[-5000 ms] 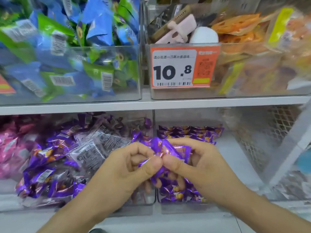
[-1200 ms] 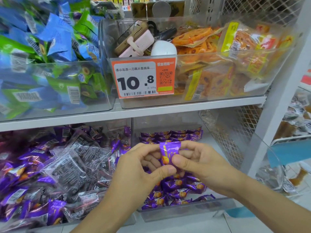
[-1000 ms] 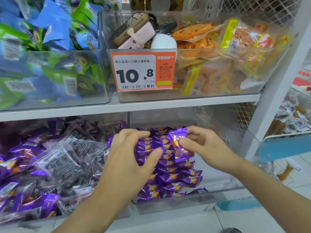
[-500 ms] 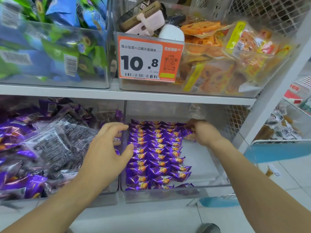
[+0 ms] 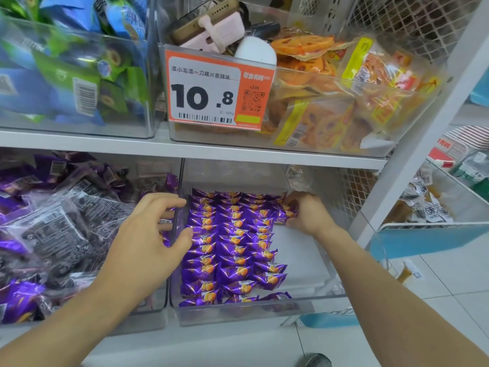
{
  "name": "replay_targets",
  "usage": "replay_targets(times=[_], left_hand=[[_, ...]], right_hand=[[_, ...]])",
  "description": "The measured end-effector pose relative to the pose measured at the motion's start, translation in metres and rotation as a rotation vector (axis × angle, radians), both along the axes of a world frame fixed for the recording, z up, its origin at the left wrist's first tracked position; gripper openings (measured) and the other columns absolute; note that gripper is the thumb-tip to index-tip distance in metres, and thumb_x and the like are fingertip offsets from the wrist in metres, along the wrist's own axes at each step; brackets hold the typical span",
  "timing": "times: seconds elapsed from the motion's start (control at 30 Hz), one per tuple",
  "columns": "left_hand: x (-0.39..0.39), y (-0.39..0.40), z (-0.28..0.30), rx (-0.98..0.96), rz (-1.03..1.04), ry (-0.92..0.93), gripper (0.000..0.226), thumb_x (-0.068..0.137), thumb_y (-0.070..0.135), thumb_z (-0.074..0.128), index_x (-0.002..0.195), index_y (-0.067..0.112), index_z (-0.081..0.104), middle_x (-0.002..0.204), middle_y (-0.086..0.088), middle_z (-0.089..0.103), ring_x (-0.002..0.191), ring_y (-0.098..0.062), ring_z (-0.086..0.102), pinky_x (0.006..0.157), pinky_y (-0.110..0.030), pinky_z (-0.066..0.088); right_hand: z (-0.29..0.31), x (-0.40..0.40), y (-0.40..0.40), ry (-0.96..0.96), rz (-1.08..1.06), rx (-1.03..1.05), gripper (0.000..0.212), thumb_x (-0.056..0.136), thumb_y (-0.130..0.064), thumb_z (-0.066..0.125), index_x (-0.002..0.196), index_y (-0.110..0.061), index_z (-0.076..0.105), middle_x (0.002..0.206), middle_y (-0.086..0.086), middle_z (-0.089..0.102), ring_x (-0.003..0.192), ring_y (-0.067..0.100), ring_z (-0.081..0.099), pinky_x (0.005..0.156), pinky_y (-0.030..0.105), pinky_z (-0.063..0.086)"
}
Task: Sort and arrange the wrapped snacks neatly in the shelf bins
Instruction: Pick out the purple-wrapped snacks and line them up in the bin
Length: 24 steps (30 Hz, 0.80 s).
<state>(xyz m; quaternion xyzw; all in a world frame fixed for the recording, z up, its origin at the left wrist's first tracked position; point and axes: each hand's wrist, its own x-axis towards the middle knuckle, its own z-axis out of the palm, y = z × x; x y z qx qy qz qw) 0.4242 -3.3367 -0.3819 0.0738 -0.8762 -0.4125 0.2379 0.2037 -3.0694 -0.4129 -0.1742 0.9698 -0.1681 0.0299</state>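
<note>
1. Our right hand [image 5: 307,214] is way at the back of the clear bin on the lower shelf [image 5: 238,311], fingers curled round a purple wrapped snack [image 5: 287,215] at the far right end of the back rows
2. Our left hand [image 5: 150,234] hangs over the wall between the two lower bins, fingers loosely spread and bent, gripping nothing; the thumb sits just by the left column of snacks, can't tell if it actually touches
3. The rows of purple snacks [image 5: 232,247] lie flat in about three tidy columns, running front to back along the left and middle of that bin; the right strip of the bin floor shows white
4. Left of it, another clear bin [image 5: 148,311] holds a messy heap of purple and see-through packets [image 5: 60,229], some turned barcode side up
5. Upper shelf: a bin of blue and green packets [image 5: 79,83] on the left, and a bin with orange snack packs [image 5: 344,102] on the right
6. That right upper bin has an orange price tag [image 5: 217,92] reading 10.8 clipped to its front, plus a phone-like thing, a pink gadget [image 5: 219,33] and a white rounded object tucked behind the tag
7. Off to the right there's a white shelf post [image 5: 428,123] and a wire basket with more packets
</note>
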Motion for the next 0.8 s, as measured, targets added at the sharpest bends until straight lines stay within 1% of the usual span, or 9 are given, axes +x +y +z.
replay_targets(times=[0.13, 0.23, 0.3, 0.37, 0.53, 0.67, 0.73, 0.8], left_hand=[[0.001, 0.001, -0.001, 0.017, 0.002, -0.004, 0.041, 0.080, 0.016, 0.073, 0.117, 0.030, 0.062, 0.120, 0.018, 0.053, 0.097, 0.005, 0.060, 0.083, -0.014, 0.046], [0.002, -0.001, -0.002, 0.024, -0.002, -0.002, 0.041, 0.081, 0.015, 0.073, 0.117, 0.029, 0.062, 0.121, 0.017, 0.053, 0.101, 0.005, 0.058, 0.082, -0.010, 0.043], [0.002, -0.001, -0.002, 0.016, -0.002, -0.001, 0.041, 0.081, 0.014, 0.073, 0.118, 0.028, 0.062, 0.121, 0.018, 0.053, 0.103, 0.009, 0.056, 0.079, -0.004, 0.041], [0.002, -0.001, -0.002, 0.017, -0.003, 0.002, 0.041, 0.081, 0.013, 0.073, 0.118, 0.028, 0.062, 0.120, 0.018, 0.053, 0.104, 0.011, 0.054, 0.077, -0.002, 0.041], [0.002, -0.002, -0.001, 0.001, 0.000, 0.006, 0.041, 0.080, 0.014, 0.073, 0.118, 0.028, 0.062, 0.120, 0.017, 0.054, 0.104, 0.014, 0.053, 0.077, -0.002, 0.041], [0.003, -0.001, 0.000, -0.003, 0.007, 0.000, 0.041, 0.080, 0.014, 0.073, 0.118, 0.027, 0.062, 0.120, 0.017, 0.054, 0.103, 0.013, 0.054, 0.075, 0.003, 0.039], [0.003, -0.001, 0.000, -0.011, 0.001, -0.003, 0.042, 0.081, 0.014, 0.072, 0.119, 0.027, 0.062, 0.120, 0.016, 0.054, 0.103, 0.013, 0.053, 0.074, 0.005, 0.038], [0.003, -0.001, 0.000, -0.016, -0.004, -0.002, 0.042, 0.081, 0.014, 0.072, 0.120, 0.026, 0.062, 0.120, 0.015, 0.053, 0.106, 0.014, 0.051, 0.075, 0.006, 0.037]], right_hand=[[-0.004, -0.002, 0.004, -0.021, -0.084, 0.012, 0.050, 0.069, -0.019, 0.085, 0.115, -0.011, 0.066, 0.110, 0.007, 0.067, 0.089, 0.020, 0.061, 0.071, 0.021, 0.042], [-0.008, -0.004, 0.006, -0.059, -0.086, -0.037, 0.052, 0.068, -0.023, 0.088, 0.114, -0.011, 0.066, 0.105, 0.006, 0.068, 0.085, 0.018, 0.061, 0.069, 0.020, 0.044], [-0.009, -0.005, 0.006, -0.075, -0.081, -0.082, 0.053, 0.067, -0.026, 0.090, 0.113, -0.014, 0.066, 0.102, 0.003, 0.068, 0.084, 0.017, 0.062, 0.063, 0.017, 0.042], [-0.011, -0.007, 0.006, -0.096, -0.082, -0.107, 0.053, 0.066, -0.028, 0.091, 0.113, -0.017, 0.067, 0.102, 0.002, 0.068, 0.082, 0.017, 0.062, 0.058, 0.016, 0.041], [-0.014, -0.009, 0.009, -0.113, -0.080, -0.148, 0.052, 0.069, -0.028, 0.090, 0.114, -0.016, 0.067, 0.106, 0.004, 0.069, 0.087, 0.019, 0.064, 0.069, 0.021, 0.044], [-0.012, -0.010, 0.009, -0.082, -0.099, -0.114, 0.060, 0.069, -0.029, 0.090, 0.120, -0.013, 0.064, 0.113, 0.006, 0.067, 0.094, 0.022, 0.065, 0.074, 0.026, 0.050], [-0.007, -0.008, 0.008, -0.040, -0.113, -0.078, 0.058, 0.072, -0.026, 0.088, 0.122, -0.013, 0.063, 0.117, 0.008, 0.065, 0.097, 0.024, 0.066, 0.077, 0.027, 0.051], [0.002, -0.004, 0.005, 0.020, -0.115, -0.047, 0.051, 0.075, -0.021, 0.085, 0.121, -0.011, 0.064, 0.117, 0.011, 0.066, 0.097, 0.025, 0.066, 0.076, 0.025, 0.049]])
